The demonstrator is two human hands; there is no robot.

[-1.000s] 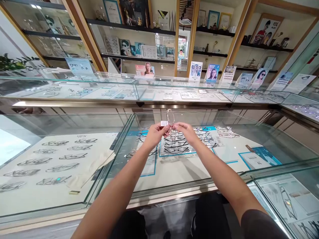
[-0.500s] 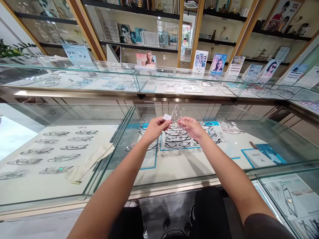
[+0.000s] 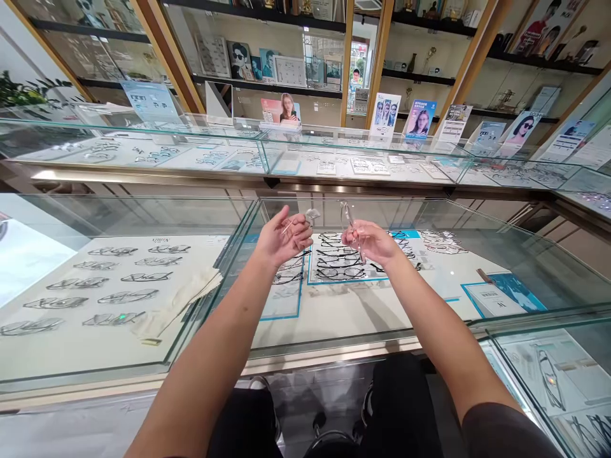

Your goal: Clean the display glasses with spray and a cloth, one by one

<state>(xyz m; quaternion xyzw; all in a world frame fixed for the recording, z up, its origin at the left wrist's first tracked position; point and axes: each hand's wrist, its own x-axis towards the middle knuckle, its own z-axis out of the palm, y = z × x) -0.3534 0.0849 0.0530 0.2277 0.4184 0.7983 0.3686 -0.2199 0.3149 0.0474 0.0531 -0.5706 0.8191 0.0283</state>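
Observation:
My right hand (image 3: 370, 242) grips a pair of clear-framed eyeglasses (image 3: 345, 217), held upright above the glass counter. Left of it, my left hand (image 3: 285, 238) is turned partly palm up, with its fingers curled and the thumb raised. A small pale, see-through piece (image 3: 312, 215) shows at its fingertips, too blurred to name for sure. A thin light strip crosses the curled fingers. The two hands are apart. Beneath them, under the glass, several dark-framed eyeglasses (image 3: 340, 273) lie in rows on a blue-edged display sheet (image 3: 300, 299).
More eyeglasses (image 3: 128, 296) are laid out in the left case, with a cream cloth (image 3: 184, 299) close by. A blue-and-white card (image 3: 499, 299) lies to the right. Beyond stands another glass counter (image 3: 286, 170) bearing upright leaflets (image 3: 420, 119). A stool base (image 3: 329, 436) is below.
My left hand has drawn away to the left from the eyeglasses and rolled palm up. The white tag that was at its fingers no longer shows clearly. My right hand still holds the eyeglasses.

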